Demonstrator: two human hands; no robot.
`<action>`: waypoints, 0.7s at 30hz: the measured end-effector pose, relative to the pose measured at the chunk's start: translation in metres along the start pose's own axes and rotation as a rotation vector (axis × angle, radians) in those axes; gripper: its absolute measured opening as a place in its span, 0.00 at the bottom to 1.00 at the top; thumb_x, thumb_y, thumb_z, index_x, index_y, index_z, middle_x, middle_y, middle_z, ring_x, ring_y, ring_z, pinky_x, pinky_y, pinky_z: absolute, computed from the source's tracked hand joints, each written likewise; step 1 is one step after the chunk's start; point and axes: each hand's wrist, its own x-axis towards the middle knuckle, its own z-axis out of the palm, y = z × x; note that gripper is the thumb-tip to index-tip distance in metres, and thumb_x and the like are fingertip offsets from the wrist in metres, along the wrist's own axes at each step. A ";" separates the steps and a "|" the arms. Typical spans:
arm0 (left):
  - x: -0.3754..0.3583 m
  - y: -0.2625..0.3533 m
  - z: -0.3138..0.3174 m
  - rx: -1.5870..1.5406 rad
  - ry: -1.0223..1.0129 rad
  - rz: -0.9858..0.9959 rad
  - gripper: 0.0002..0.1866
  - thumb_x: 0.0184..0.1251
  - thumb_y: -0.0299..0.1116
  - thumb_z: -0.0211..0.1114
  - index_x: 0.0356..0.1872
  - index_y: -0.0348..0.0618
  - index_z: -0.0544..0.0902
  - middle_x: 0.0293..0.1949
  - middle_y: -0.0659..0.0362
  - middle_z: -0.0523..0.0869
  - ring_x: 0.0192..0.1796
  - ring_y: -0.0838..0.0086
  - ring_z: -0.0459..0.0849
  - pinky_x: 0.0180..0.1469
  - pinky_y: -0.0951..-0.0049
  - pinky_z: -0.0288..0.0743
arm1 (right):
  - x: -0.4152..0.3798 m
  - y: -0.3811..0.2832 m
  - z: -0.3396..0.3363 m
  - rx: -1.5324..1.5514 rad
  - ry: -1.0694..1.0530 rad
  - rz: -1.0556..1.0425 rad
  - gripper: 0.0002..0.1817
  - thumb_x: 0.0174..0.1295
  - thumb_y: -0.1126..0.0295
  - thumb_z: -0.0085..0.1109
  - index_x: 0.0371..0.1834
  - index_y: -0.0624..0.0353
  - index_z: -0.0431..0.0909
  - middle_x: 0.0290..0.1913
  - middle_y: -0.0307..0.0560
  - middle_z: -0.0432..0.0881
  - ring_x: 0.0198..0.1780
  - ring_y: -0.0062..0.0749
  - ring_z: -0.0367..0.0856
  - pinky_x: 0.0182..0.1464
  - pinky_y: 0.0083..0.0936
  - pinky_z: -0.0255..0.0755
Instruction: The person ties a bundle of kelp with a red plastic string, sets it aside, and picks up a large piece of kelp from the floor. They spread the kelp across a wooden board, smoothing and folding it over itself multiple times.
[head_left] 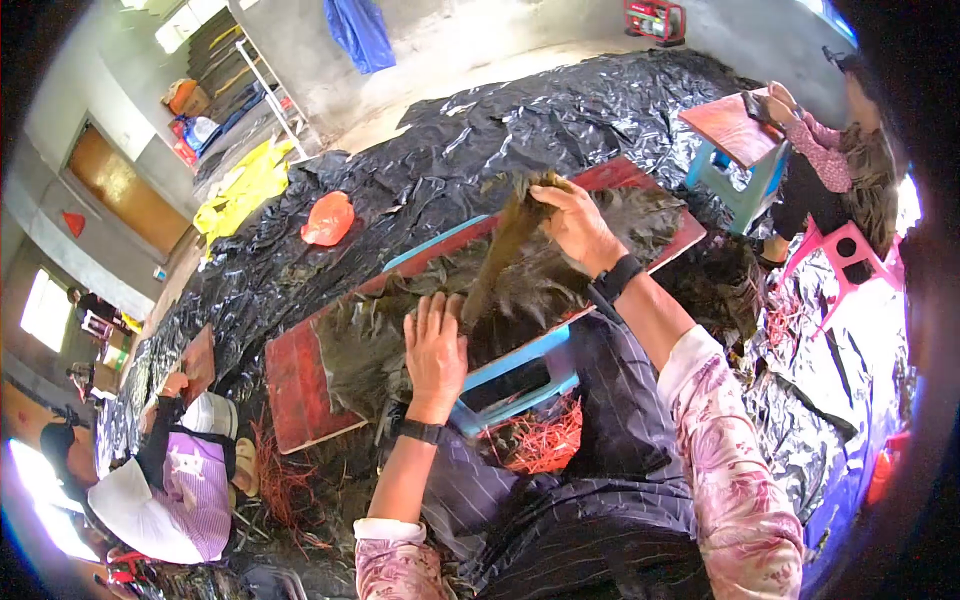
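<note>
My left hand point(437, 358) lies flat, fingers stretched out, on a wide dark brown-green leafy sheet point(365, 345) that looks like a large leaf or kelp. With my right hand point(582, 228) I pinch the upper end of a dark leafy strip point(508, 250) and hold it up off the layer below. The strip slants down toward my left fingertips. Beneath the leafy material is a red wooden board point(295, 395), resting on a blue stool point(518, 378) in front of my knees. More creased dark leaf point(640, 222) covers the board's right end.
Black plastic sheeting point(480, 115) covers the floor. Thin red strands point(535, 440) lie below the stool. An orange-red bag point(328, 219) sits beyond the board. One person point(175, 490) works at left, another point(825, 155) at right by a board-topped stool point(735, 130). A pink stool point(850, 262) stands at right.
</note>
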 end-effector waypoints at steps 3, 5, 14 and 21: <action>0.015 -0.003 -0.003 0.095 0.047 -0.055 0.34 0.55 0.26 0.69 0.66 0.44 0.70 0.66 0.52 0.71 0.72 0.55 0.64 0.72 0.49 0.54 | 0.005 -0.027 0.004 0.041 -0.046 -0.045 0.10 0.61 0.74 0.61 0.46 0.54 0.79 0.42 0.36 0.83 0.42 0.28 0.82 0.41 0.26 0.73; 0.022 -0.007 0.000 0.141 0.027 -0.078 0.34 0.55 0.27 0.69 0.67 0.45 0.69 0.66 0.51 0.70 0.72 0.55 0.63 0.72 0.48 0.54 | 0.013 -0.036 -0.007 0.124 -0.035 -0.103 0.12 0.61 0.77 0.60 0.49 0.56 0.79 0.40 0.36 0.82 0.42 0.27 0.80 0.41 0.28 0.75; 0.015 0.008 0.012 -0.051 -0.142 0.017 0.35 0.60 0.35 0.68 0.70 0.47 0.67 0.70 0.48 0.66 0.74 0.53 0.59 0.75 0.45 0.47 | 0.024 -0.020 -0.141 -0.931 0.686 0.015 0.14 0.57 0.72 0.63 0.47 0.59 0.79 0.43 0.45 0.81 0.47 0.36 0.80 0.47 0.32 0.74; -0.006 -0.003 -0.021 -0.121 -0.120 0.028 0.27 0.71 0.42 0.58 0.69 0.48 0.68 0.70 0.51 0.67 0.74 0.55 0.60 0.74 0.45 0.47 | -0.031 -0.011 -0.049 -1.429 0.145 -0.867 0.18 0.61 0.72 0.58 0.55 0.61 0.76 0.59 0.55 0.76 0.61 0.52 0.74 0.63 0.40 0.68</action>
